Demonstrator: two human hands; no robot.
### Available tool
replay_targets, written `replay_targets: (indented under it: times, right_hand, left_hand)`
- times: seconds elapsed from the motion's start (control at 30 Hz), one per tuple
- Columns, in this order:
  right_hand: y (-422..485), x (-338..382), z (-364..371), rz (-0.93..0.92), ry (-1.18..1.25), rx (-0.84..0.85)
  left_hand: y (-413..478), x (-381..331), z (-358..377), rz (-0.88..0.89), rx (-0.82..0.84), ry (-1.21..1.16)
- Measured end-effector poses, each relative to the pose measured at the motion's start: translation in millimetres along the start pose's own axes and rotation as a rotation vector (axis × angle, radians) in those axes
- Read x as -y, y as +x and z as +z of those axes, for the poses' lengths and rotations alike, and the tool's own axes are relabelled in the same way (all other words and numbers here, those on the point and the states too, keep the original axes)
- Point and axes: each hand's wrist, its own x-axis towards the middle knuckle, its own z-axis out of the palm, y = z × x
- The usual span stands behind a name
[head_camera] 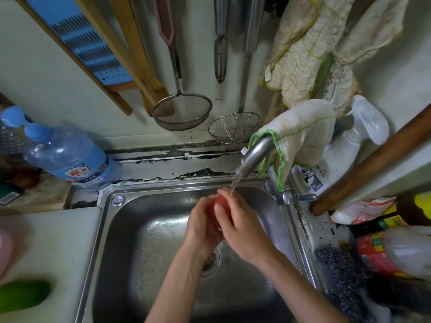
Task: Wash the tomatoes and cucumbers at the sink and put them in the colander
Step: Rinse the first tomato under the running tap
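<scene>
A red tomato [221,202] is held over the steel sink [144,241], clasped between both hands under the running tap [253,157]. My left hand [201,227] cups it from the left. My right hand [242,229] wraps it from the right, its thumb across the front. Most of the tomato is hidden by the fingers. Water falls from the spout onto the top of it. A green cucumber [22,296] lies on the white counter at the bottom left. A pink rim [3,250] shows at the left edge; I cannot tell what it is.
A large blue-capped water bottle [67,157] lies behind the sink at left. Strainers [182,113], a grater and cloths hang on the back wall. A cloth [300,134] drapes over the tap. Bottles [384,255], a steel scourer [340,273] and a wooden pole [373,159] crowd the right side.
</scene>
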Motion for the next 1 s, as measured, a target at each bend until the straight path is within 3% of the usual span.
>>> replay_targets:
  times: [0.2, 0.3, 0.4, 0.47, 0.53, 0.6, 0.7, 0.8, 0.93, 1.0]
  right_hand:
    - [-4.3, 4.3, -2.8, -0.069, -0.121, 0.038]
    - [3.7, 8.2, -5.7, -0.068, -0.098, -0.102]
    - [25.3, 8.1, -6.8, 0.224, 0.143, -0.184]
    - [40.2, 10.3, -8.2, 0.56, 0.394, -0.146]
    - [46.7, 13.4, -12.1, 0.704, 0.518, -0.104]
    - [42.6, 17.6, -13.4, 0.587, 0.442, -0.057]
    - [15.8, 23.2, -0.7, 0.146, 0.263, -0.012]
    - [-0.2, 16.4, 13.2, -0.127, 0.016, -0.123]
    - [14.5, 12.6, 5.9, 0.023, 0.103, -0.246]
    - [27.0, 12.2, 1.3, 0.215, 0.178, -0.187]
  left_hand:
    - [-2.3, 3.8, 3.4, 0.027, 0.002, -0.098]
    - [-4.9, 6.0, 5.8, 0.097, 0.036, -0.05]
    - [-8.1, 11.4, 10.9, 0.177, -0.019, 0.089]
    - [-9.1, 15.3, 12.0, 0.289, -0.038, 0.267]
    - [-8.2, 20.4, 11.4, 0.376, -0.033, 0.384]
    - [-5.4, 21.8, 11.0, 0.365, -0.039, 0.324]
    - [1.8, 14.4, 12.4, 0.24, -0.053, -0.029]
    - [2.5, 14.4, 9.0, 0.232, -0.049, -0.021]
    - [3.5, 21.3, 7.9, 0.211, -0.159, 0.163]
    - [2.6, 22.9, 10.5, 0.24, -0.257, 0.31]
